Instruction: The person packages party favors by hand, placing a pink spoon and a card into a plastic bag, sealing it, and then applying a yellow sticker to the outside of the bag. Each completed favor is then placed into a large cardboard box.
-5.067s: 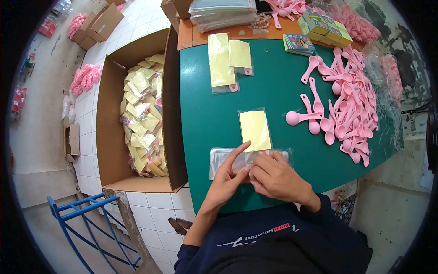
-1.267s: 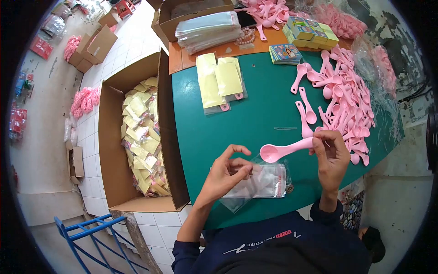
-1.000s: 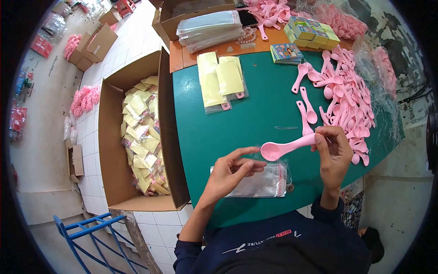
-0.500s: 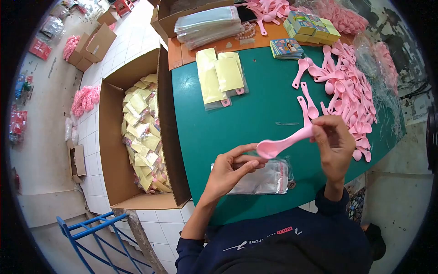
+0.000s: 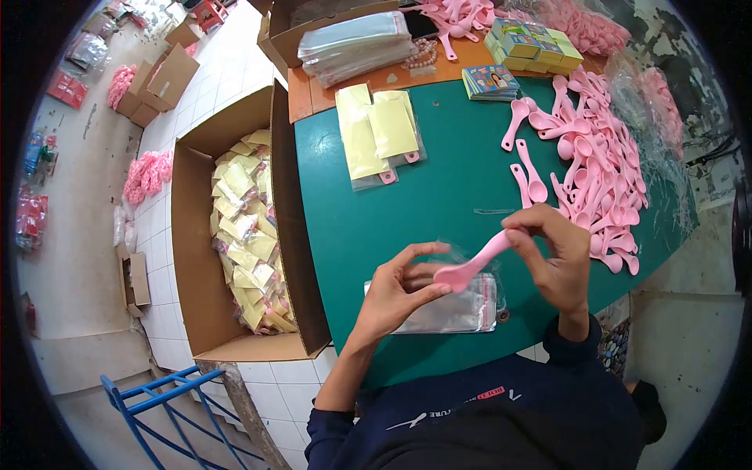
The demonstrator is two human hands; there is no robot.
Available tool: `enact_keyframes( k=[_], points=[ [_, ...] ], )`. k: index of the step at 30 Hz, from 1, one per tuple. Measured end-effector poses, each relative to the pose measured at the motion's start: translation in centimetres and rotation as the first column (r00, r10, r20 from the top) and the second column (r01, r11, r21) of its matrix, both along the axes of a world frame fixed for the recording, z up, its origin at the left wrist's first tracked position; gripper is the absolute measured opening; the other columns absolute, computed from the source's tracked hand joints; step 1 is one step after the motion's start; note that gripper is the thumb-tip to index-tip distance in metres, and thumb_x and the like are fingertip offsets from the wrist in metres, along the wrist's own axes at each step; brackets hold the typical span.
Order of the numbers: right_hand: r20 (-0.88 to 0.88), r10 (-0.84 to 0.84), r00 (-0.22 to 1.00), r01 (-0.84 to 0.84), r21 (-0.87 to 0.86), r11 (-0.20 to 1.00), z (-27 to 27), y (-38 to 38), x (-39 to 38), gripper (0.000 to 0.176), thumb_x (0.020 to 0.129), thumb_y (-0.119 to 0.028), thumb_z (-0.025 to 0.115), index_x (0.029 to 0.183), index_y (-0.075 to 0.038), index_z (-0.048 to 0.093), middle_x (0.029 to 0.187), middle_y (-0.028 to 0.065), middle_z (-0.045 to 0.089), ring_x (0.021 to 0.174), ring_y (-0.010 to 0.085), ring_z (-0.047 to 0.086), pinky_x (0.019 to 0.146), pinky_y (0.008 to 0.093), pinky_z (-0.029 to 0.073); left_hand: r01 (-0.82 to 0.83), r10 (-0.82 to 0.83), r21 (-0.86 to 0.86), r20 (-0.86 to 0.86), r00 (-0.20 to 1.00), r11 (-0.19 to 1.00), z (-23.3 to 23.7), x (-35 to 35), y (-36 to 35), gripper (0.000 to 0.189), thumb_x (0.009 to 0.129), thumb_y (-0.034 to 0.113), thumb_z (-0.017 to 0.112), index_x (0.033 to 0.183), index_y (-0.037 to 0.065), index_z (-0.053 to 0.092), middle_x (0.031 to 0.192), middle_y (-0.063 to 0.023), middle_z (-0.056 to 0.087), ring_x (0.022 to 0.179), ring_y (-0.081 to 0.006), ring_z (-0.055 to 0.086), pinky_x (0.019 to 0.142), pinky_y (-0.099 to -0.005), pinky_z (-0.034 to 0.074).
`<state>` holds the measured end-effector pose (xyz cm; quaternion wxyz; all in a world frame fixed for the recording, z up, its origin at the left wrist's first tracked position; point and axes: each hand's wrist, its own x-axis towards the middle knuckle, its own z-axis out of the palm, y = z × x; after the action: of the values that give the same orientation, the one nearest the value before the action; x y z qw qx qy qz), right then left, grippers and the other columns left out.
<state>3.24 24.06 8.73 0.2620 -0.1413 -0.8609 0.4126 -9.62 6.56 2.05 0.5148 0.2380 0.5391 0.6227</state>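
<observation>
A pink plastic measuring spoon (image 5: 479,261) is held over the table, its bowl toward the left and its handle rising to the right. My right hand (image 5: 554,254) pinches the handle's end between thumb and fingers. At the bowl, my left hand (image 5: 398,296) has its thumb against the lower edge and its fingers behind. Some blurred clear film shows beside the left fingertips. Under both hands lies a stack of clear plastic bags (image 5: 450,313). Two loose pink spoons (image 5: 533,176) rest just beyond, beside a large heap of pink spoons (image 5: 599,168).
Filled packets with yellow cards (image 5: 376,133) lie on the green table (image 5: 337,227). A cardboard box (image 5: 184,258) of similar packets stands at the left. Bag stacks (image 5: 356,47) and small printed cards (image 5: 489,82) sit at the back. A blue metal rack (image 5: 168,395) is lower left.
The spoon has shifted slightly down and left, tilting more steeply. My right hand moved left with it, and my left thumb has come against the bowl.
</observation>
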Motion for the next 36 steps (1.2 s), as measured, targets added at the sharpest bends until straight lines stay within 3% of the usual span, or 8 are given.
enact_keyframes(
  k=[12, 15, 19, 22, 24, 29, 33, 36],
  points=[
    [0.078, 0.141, 0.987, -0.117, -0.252, 0.961, 0.1, 0.3, 0.0, 0.02, 0.084, -0.018, 0.066, 0.09, 0.0, 0.061, 0.087, 0.0094, 0.062, 0.084, 0.0175, 0.063, 0.072, 0.0294, 0.051, 0.207, -0.202, 0.02, -0.15, 0.968, 0.978, 1.5, 0.1, 0.2, 0.032, 0.096, 0.016, 0.047, 0.121, -0.003, 0.053, 0.105, -0.0136, 0.063, 0.099, -0.0154, 0.057, 0.088, -0.0284, 0.045],
    [0.107, 0.538, 0.836, -0.548, 0.135, 0.825, 0.2, 0.9, -1.5, 0.032, 0.089, -0.034, 0.058, 0.092, -0.002, 0.064, 0.105, 0.0129, 0.059, 0.107, 0.0215, 0.054, 0.087, 0.0356, 0.046, 0.12, -0.12, 0.062, 0.004, 0.993, 0.991, 1.5, 0.6, 0.6, 0.032, 0.098, 0.017, 0.044, 0.118, -0.004, 0.056, 0.102, -0.0125, 0.064, 0.095, -0.0137, 0.058, 0.084, -0.0272, 0.046],
    [-0.01, 0.734, 0.679, -0.734, 0.003, 0.679, -1.8, 5.6, -5.4, 0.038, 0.091, -0.042, 0.049, 0.091, -0.008, 0.068, 0.118, 0.0134, 0.055, 0.116, 0.0244, 0.046, 0.093, 0.0366, 0.041, 0.005, -0.01, 0.111, 0.044, 0.999, 0.994, 1.7, 0.2, 0.9, 0.031, 0.098, 0.017, 0.044, 0.117, -0.004, 0.055, 0.106, -0.0171, 0.063, 0.096, -0.0198, 0.062, 0.085, -0.0317, 0.05],
    [0.094, 0.23, 0.969, -0.242, 0.149, 0.959, -3.6, 16.2, -11.3, 0.041, 0.09, -0.039, 0.048, 0.081, -0.003, 0.068, 0.091, 0.0112, 0.065, 0.086, 0.0233, 0.062, 0.078, 0.0313, 0.047, -0.019, 0.009, 0.132, 0.07, 0.998, 0.991, 1.6, -0.6, 0.9, 0.032, 0.098, 0.018, 0.043, 0.119, -0.005, 0.051, 0.112, -0.0225, 0.06, 0.102, -0.0277, 0.061, 0.088, -0.038, 0.051],
    [0.253, -0.31, 0.916, 0.216, 0.34, 0.915, -6.8, 23.6, -14.6, 0.041, 0.084, -0.037, 0.052, 0.085, 0.002, 0.066, 0.069, 0.0184, 0.063, 0.069, 0.0312, 0.063, 0.068, 0.0365, 0.048, -0.01, -0.003, 0.121, 0.111, 0.994, 0.993, 1.6, -0.8, 0.7, 0.035, 0.098, 0.019, 0.043, 0.122, -0.005, 0.049, 0.114, -0.0232, 0.059, 0.105, -0.0282, 0.06, 0.09, -0.0385, 0.05],
    [0.369, -0.685, 0.628, 0.426, 0.573, 0.7, -11.5, 26.3, -17.0, 0.034, 0.084, -0.029, 0.05, 0.097, -0.001, 0.064, 0.107, 0.0193, 0.061, 0.099, 0.0341, 0.059, 0.075, 0.0465, 0.047, -0.024, 0.023, 0.158, 0.006, 1.0, 0.987, 0.2, -1.2, 1.1, 0.039, 0.099, 0.019, 0.041, 0.127, -0.007, 0.043, 0.121, -0.0234, 0.054, 0.111, -0.0285, 0.056, 0.093, -0.0381, 0.048],
    [0.084, -0.677, 0.731, 0.379, 0.775, 0.505, -10.5, 24.8, -15.7, 0.026, 0.079, -0.02, 0.058, 0.099, -0.003, 0.062, 0.107, 0.0171, 0.061, 0.095, 0.0343, 0.058, 0.077, 0.0454, 0.047, -0.057, 0.051, 0.12, 0.047, 0.998, 0.991, 0.6, -1.5, 1.3, 0.034, 0.099, 0.012, 0.038, 0.124, -0.009, 0.046, 0.121, -0.0211, 0.055, 0.11, -0.0258, 0.057, 0.094, -0.0336, 0.047],
    [0.008, -0.366, 0.931, 0.321, 0.461, 0.827, -9.5, 24.5, -14.1, 0.024, 0.082, -0.02, 0.059, 0.098, -0.002, 0.059, 0.093, 0.0125, 0.064, 0.083, 0.0235, 0.061, 0.066, 0.0361, 0.049, -0.047, 0.042, 0.093, 0.049, 0.998, 0.995, 0.6, -1.8, 1.0, 0.033, 0.099, 0.012, 0.037, 0.121, -0.009, 0.049, 0.117, -0.0202, 0.058, 0.107, -0.0244, 0.059, 0.094, -0.0322, 0.047]
  ],
)
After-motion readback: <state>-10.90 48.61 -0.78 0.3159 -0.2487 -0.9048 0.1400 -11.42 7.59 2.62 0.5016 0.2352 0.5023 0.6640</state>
